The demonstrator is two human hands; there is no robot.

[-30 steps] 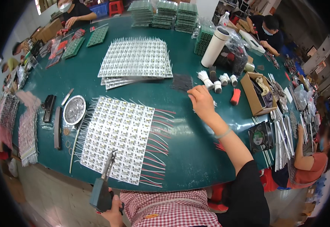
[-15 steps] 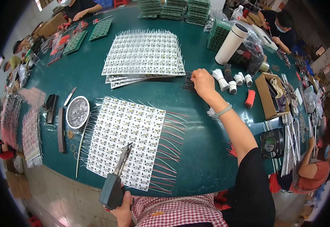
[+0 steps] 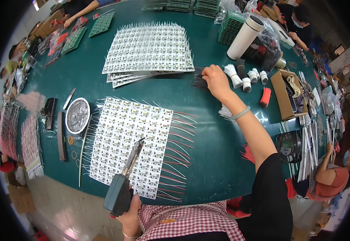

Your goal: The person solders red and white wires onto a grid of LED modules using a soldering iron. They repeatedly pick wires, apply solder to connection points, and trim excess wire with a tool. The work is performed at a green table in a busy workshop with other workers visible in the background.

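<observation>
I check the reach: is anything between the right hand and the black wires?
Nothing visible: the right hand already rests on the black wires. White wire bundles lie just right of it.

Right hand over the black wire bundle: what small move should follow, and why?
Probably closing the fingers to pinch a few black wires and lifting them: the right hand rests on that bundle, while the left hand holds the soldering gun over the wired panel.
</observation>
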